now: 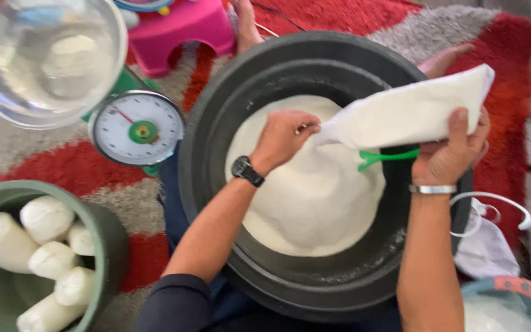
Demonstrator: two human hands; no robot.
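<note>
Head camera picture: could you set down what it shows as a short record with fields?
left hand: grips the open mouth of the white bag
right hand: holds the bag's body, and a green scoop
bag: tilted, mouth down toward the heap
black basin: holds a heap of white powder
dial scale: left of the basin, clear bowl on top
green tub: lower left, holds filled white bags
floor: red and grey rug

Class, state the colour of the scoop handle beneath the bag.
Bright green scoop handle, clearest in the head view.
</note>
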